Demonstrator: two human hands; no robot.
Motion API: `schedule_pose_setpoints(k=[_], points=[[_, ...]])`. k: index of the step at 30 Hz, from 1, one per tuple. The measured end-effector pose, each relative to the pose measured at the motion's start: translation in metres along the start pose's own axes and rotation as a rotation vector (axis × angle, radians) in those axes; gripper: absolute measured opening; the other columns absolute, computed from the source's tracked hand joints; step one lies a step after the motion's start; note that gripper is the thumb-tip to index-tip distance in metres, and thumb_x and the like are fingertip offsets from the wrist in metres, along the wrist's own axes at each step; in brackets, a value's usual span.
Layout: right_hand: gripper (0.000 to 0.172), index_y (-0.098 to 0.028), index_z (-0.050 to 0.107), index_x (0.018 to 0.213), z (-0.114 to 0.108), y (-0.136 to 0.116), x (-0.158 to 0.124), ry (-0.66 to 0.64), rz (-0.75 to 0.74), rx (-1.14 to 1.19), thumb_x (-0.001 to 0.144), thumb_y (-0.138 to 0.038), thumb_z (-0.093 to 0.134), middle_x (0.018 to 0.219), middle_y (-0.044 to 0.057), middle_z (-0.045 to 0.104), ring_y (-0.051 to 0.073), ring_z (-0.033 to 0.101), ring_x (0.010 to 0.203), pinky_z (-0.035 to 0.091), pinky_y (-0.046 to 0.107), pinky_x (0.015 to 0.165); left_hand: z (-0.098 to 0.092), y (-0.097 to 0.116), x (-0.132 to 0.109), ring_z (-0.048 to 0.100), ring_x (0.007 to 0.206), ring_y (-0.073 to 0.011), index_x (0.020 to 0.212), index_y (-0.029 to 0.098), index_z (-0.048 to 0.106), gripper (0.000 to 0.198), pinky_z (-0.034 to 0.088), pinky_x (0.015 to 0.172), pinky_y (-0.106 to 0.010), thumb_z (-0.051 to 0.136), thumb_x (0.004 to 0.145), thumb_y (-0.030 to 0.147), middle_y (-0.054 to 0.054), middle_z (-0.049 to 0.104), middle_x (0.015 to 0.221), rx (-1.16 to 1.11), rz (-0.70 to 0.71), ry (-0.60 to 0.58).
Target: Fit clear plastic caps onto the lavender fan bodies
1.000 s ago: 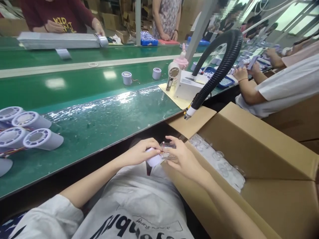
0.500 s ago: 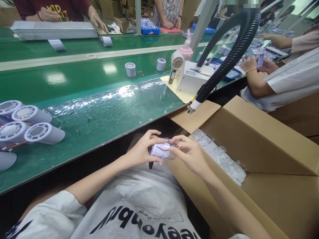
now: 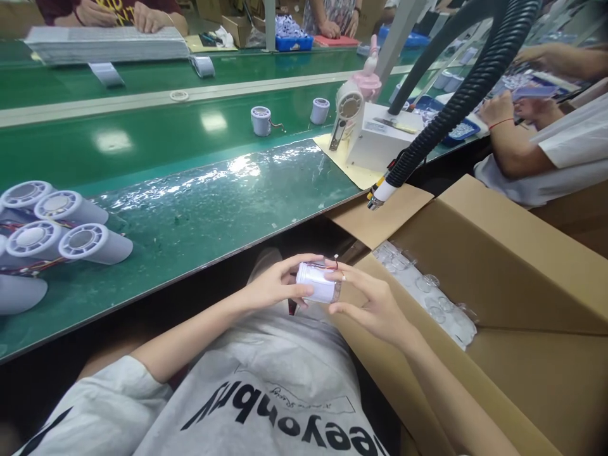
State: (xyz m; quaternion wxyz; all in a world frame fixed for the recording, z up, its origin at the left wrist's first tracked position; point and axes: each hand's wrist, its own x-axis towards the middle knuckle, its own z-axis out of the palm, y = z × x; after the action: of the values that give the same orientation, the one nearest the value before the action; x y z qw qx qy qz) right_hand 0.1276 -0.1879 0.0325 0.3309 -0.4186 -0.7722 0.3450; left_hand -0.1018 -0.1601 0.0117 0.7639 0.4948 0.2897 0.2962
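Note:
Above my lap, a pale lavender cylindrical fan housing [image 3: 319,282] lies on its side between my hands, thin dark and red wires along its top. My left hand [image 3: 273,285] grips its left end, thumb in front and fingers behind. Around its right end curve the fingers of my right hand [image 3: 373,297], thumb below. That end looks darker and partly see-through. Several similar housings [image 3: 95,244] with wires lie at the left of the bench.
An open cardboard box [image 3: 522,266] holding clear plastic trays [image 3: 432,301] stands at my right. A black flexible hose [image 3: 441,114] arches over the green bench [image 3: 204,209]. Two housings stand upright near a white box [image 3: 380,139]. Other people's hands work across and at right.
The housing has been turned between my hands, so its wires now lie along the top instead of across its front. The view has shifted slightly. A co-worker's hand moved left across the stack of sheets.

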Motion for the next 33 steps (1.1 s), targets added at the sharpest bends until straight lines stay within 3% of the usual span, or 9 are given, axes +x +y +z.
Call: schedule_pose_setpoints(k=[6, 12, 18, 22, 27, 33], points=[[0.037, -0.026, 0.062, 0.108, -0.003, -0.007, -0.001, -0.035, 0.134, 0.138, 0.077, -0.041, 0.077, 0.115, 0.006, 0.07, 0.027, 0.068, 0.105, 0.056, 0.04, 0.092, -0.002, 0.007, -0.007, 0.057, 0.123, -0.0262, 0.135, 0.032, 0.052, 0.073, 0.049, 0.1, -0.036, 0.08, 0.07, 0.017, -0.009, 0.05, 0.144, 0.194, 0.125, -0.093], [0.047, -0.027, 0.057, 0.117, -0.003, -0.005, -0.003, -0.084, 0.142, 0.303, 0.076, -0.034, 0.079, 0.124, 0.006, 0.064, 0.026, 0.063, 0.113, 0.053, 0.042, 0.1, 0.005, 0.009, -0.012, 0.063, 0.114, -0.0254, 0.136, 0.03, 0.051, 0.069, 0.057, 0.085, -0.033, 0.078, 0.073, 0.021, -0.011, 0.055, 0.138, 0.116, 0.048, -0.04], [0.048, -0.027, 0.056, 0.12, 0.002, -0.002, -0.008, -0.057, 0.047, 0.234, 0.078, -0.027, 0.078, 0.126, 0.006, 0.063, 0.025, 0.062, 0.115, 0.053, 0.044, 0.101, 0.003, 0.008, -0.014, 0.064, 0.111, -0.0241, 0.139, 0.029, 0.048, 0.07, 0.057, 0.086, -0.033, 0.076, 0.075, 0.023, -0.011, 0.058, 0.135, 0.131, 0.043, -0.035], [0.046, -0.027, 0.056, 0.118, 0.001, -0.003, -0.011, -0.037, 0.016, 0.181, 0.077, -0.024, 0.078, 0.124, 0.005, 0.063, 0.023, 0.061, 0.116, 0.053, 0.04, 0.101, 0.001, 0.009, -0.014, 0.061, 0.117, -0.0253, 0.137, 0.029, 0.051, 0.071, 0.054, 0.093, -0.033, 0.079, 0.072, 0.022, -0.011, 0.053, 0.141, 0.251, 0.136, -0.044], [0.049, -0.028, 0.054, 0.118, -0.001, -0.006, -0.012, -0.087, 0.122, 0.295, 0.076, -0.024, 0.079, 0.126, 0.004, 0.062, 0.021, 0.062, 0.114, 0.053, 0.038, 0.101, -0.001, 0.008, -0.014, 0.056, 0.123, -0.0285, 0.137, 0.029, 0.051, 0.076, 0.049, 0.1, -0.04, 0.082, 0.067, 0.024, -0.011, 0.054, 0.139, 0.458, 0.302, -0.055], [0.047, -0.028, 0.055, 0.117, -0.002, -0.01, -0.01, -0.123, 0.244, 0.444, 0.077, -0.022, 0.078, 0.126, 0.004, 0.06, 0.02, 0.062, 0.112, 0.054, 0.035, 0.096, -0.004, 0.006, -0.016, 0.048, 0.132, -0.0266, 0.139, 0.034, 0.048, 0.081, 0.039, 0.111, -0.042, 0.083, 0.067, 0.021, -0.007, 0.054, 0.141, 0.582, 0.424, -0.087]])
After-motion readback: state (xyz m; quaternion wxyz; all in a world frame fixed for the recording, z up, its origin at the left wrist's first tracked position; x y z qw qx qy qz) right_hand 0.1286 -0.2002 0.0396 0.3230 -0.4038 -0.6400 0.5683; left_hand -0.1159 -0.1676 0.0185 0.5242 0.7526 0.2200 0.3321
